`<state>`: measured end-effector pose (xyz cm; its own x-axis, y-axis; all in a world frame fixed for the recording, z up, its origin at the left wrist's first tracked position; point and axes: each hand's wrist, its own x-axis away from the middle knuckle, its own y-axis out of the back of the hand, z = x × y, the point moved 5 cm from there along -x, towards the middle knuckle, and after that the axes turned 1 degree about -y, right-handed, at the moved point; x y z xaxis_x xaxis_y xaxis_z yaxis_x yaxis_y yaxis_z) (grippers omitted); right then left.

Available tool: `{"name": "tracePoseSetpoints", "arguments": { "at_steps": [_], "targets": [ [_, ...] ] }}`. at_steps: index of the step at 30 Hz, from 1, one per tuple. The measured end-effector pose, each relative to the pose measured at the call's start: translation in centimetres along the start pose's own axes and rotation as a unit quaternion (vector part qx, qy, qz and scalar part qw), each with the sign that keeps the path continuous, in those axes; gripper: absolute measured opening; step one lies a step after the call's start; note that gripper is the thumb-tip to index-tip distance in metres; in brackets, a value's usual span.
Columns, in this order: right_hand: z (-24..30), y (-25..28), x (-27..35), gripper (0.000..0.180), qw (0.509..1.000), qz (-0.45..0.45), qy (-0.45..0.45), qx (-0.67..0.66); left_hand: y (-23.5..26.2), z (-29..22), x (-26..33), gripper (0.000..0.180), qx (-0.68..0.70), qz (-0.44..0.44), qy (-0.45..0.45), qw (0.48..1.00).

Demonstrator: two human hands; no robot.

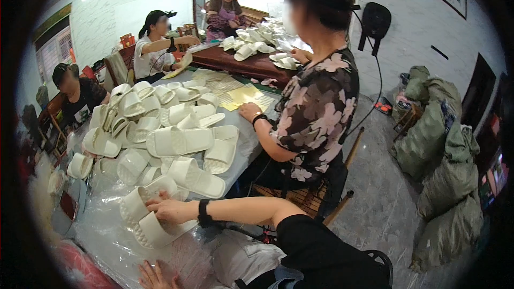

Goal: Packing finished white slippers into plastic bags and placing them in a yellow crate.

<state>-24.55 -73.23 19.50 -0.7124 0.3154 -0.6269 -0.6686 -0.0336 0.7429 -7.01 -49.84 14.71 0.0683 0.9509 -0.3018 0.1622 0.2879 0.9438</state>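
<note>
My right hand, a black band on its wrist, reaches in from the right over two cream-white slide slippers near the table's front edge. Its bent fingers grip the nearer slipper at the strap's edge, while the other slipper lies against it on the far side. Low in the picture, my left hand rests on clear plastic film with its fingers apart and nothing in them. Beyond my right hand spreads a large heap of similar slippers, jumbled on the plastic-covered table.
Beside me on the right sits a person in a flowered shirt; several others work farther off. Yellow sheets lie past the heap. A dark red table holds more slippers. Stuffed sacks line the right wall. A phone lies at left.
</note>
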Motion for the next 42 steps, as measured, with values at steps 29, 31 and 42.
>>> {"name": "tracePoseSetpoints", "arguments": {
  "at_steps": [29, 31, 42],
  "targets": [
    [1.9, -1.5, -0.1, 0.022, 0.977, 0.120, -0.165, -0.069, 4.6, -2.6, -3.0, 0.039, 0.032, 0.024, -0.117, 0.992],
    [3.7, -0.4, -1.3, 0.024, 0.971, 0.119, -0.164, -0.125, 4.2, -0.4, -2.0, 0.038, 0.055, 0.008, -0.094, 0.994],
    [10.2, 9.8, 3.3, 0.040, 0.934, 0.051, -0.059, -0.348, 4.7, -0.9, -1.9, 0.060, 0.029, 0.063, -0.013, 0.998]
  ]
}}
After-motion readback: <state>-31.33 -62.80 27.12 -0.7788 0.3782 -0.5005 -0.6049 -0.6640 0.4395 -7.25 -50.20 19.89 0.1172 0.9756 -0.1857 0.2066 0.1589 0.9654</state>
